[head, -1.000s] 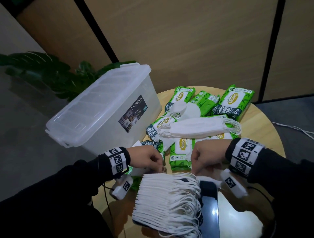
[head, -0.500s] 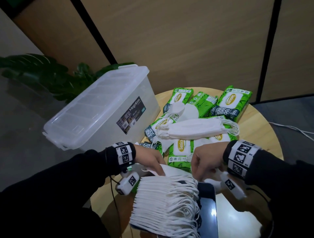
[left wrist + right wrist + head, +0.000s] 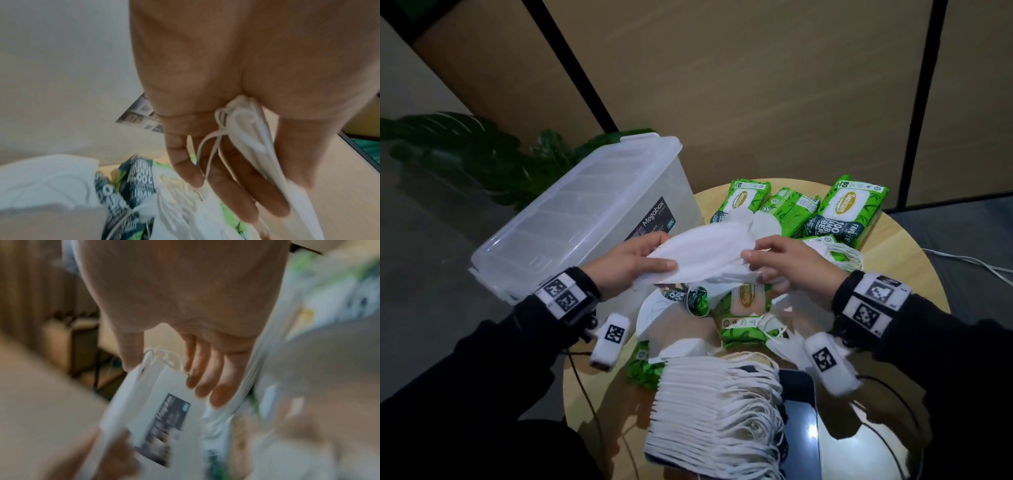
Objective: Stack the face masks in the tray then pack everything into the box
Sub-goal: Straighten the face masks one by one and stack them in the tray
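The left hand (image 3: 628,265) is pinching the left end of a small bundle of face masks (image 3: 703,253), thumb on top and fingers beneath, while the right hand (image 3: 789,270) is pinching the right end, so the bundle's long axis is running left to right between the two grips, raised above the tabletop (image 3: 900,274). The stack in the tray (image 3: 717,414) is lying nearer the person, below both hands and roughly midway between them, neither hand appearing closer.
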Tool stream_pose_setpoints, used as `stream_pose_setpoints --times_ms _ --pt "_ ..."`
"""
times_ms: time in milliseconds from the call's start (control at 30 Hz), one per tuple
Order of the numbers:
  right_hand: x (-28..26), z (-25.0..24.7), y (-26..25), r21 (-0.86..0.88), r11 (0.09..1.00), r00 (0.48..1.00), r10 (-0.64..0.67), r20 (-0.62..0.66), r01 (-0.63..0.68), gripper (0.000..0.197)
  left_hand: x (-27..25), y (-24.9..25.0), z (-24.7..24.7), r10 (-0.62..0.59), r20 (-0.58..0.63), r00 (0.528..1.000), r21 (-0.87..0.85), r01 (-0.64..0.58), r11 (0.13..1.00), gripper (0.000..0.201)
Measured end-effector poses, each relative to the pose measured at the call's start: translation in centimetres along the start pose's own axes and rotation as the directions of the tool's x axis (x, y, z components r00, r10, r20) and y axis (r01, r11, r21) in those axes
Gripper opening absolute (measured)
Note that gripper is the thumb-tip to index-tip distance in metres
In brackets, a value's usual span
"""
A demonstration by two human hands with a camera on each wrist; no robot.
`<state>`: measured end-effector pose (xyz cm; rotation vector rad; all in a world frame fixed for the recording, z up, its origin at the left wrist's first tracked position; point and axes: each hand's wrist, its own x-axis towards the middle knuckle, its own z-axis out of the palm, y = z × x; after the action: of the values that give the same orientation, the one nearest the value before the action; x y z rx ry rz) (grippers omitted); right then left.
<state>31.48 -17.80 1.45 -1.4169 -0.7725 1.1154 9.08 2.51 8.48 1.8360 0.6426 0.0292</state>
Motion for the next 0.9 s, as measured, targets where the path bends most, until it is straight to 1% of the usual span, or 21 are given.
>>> stream_pose_setpoints --times_ms 33,67,100,167,233,267,333,367,400,433,467,533,567,600,633,667,700,767,800,833,900 --pt "-0.1 0.0 -0.2 0.154 0.986 0.998 0.051 0.041 -0.057 0.031 0.2 -0.3 0.6 -0.004 -0.021 1.000 -0.083 0.002 0.997 0.057" --pt "-0.3 0.0 -0.3 0.269 0.959 0.995 0.073 0.069 -0.089 0.025 0.3 -0.6 1.3 -0.012 -0.041 0.999 -0.148 0.006 0.989 0.064" --pt "-0.3 0.0 -0.4 0.336 0.937 0.995 0.071 0.074 -0.092 0.019 0.6 -0.9 2.0 -0.018 -0.072 0.997 -0.191 0.004 0.982 0.067" --pt "-0.2 0.1 -0.4 0.410 0.909 0.997 0.055 0.047 -0.069 0.010 1.3 -1.0 3.5 -0.041 -0.145 0.989 -0.204 0.011 0.979 0.062" --pt "0.0 -0.1 -0.4 0.435 0.899 0.999 0.052 -0.001 -0.046 0.007 2.0 -0.9 4.5 -0.031 -0.196 0.980 -0.103 0.011 0.995 0.055" --pt "0.1 -0.3 -0.4 0.432 0.901 0.998 0.051 -0.028 -0.033 0.006 2.2 -0.8 4.8 -0.006 -0.205 0.979 -0.006 0.005 1.000 0.052" --pt "0.1 -0.6 -0.4 0.445 0.896 0.995 0.037 -0.090 0.007 0.005 2.5 -0.2 4.8 0.050 -0.226 0.973 0.212 -0.001 0.977 0.048" --pt "0.4 -0.8 -0.3 0.463 0.886 0.989 0.045 -0.143 0.027 0.011 2.6 0.1 4.5 0.084 -0.263 0.961 0.280 -0.007 0.960 0.045" --pt "0.4 -0.9 -0.2 0.469 0.882 0.979 0.054 -0.197 0.046 0.020 2.7 0.4 4.2 0.119 -0.321 0.939 0.307 -0.015 0.952 0.043" --pt "0.7 -1.2 -0.1 0.468 0.882 0.966 0.073 -0.248 0.054 0.027 2.7 0.8 3.9 0.145 -0.398 0.906 0.293 -0.024 0.956 0.037" --pt "0.9 -1.5 0.0 0.472 0.879 0.951 0.093 -0.294 0.060 0.030 2.8 1.2 3.6 0.160 -0.481 0.862 0.242 -0.045 0.969 0.029" --pt "1.5 -1.9 0.3 0.494 0.868 0.918 0.152 -0.367 0.053 0.021 3.0 1.5 3.0 0.164 -0.603 0.781 0.126 -0.110 0.986 0.014" --pt "1.7 -2.1 0.4 0.528 0.848 0.905 0.187 -0.381 0.047 0.029 3.1 1.6 2.8 0.156 -0.639 0.753 0.088 -0.130 0.988 0.013" --pt "1.8 -2.2 0.6 0.558 0.827 0.902 0.194 -0.385 0.061 0.048 3.1 1.5 2.7 0.149 -0.660 0.737 0.064 -0.142 0.988 0.014" --pt "1.8 -2.2 0.5 0.573 0.817 0.902 0.196 -0.384 0.066 0.066 3.1 1.4 2.7 0.145 -0.670 0.728 0.046 -0.154 0.987 0.015" --pt "1.8 -2.0 0.3 0.581 0.812 0.915 0.194 -0.354 0.052 0.077 3.0 1.3 3.0 0.149 -0.670 0.727 0.042 -0.164 0.986 0.017" --pt "1.5 -1.7 0.0 0.579 0.815 0.928 0.195 -0.317 0.026 0.072 3.1 1.2 3.4 0.158 -0.667 0.728 0.047 -0.170 0.984 0.020" --pt "1.3 -1.3 0.0 0.503 0.864 0.956 0.156 -0.249 -0.010 0.035 3.3 1.3 4.4 0.177 -0.666 0.725 0.052 -0.192 0.980 0.026" --pt "1.2 -1.2 0.2 0.445 0.895 0.960 0.149 -0.237 -0.029 0.026 3.3 1.5 4.9 0.192 -0.666 0.721 0.053 -0.211 0.976 0.027" --pt "1.2 -1.2 0.4 0.403 0.915 0.959 0.144 -0.245 -0.035 0.024 3.4 1.7 5.5 0.204 -0.661 0.723 0.048 -0.231 0.972 0.027" --pt "1.2 -1.0 0.6 0.408 0.913 0.957 0.131 -0.258 -0.015 0.021 3.4 2.4 6.8 0.230 -0.612 0.757 0.072 -0.237 0.969 0.024"
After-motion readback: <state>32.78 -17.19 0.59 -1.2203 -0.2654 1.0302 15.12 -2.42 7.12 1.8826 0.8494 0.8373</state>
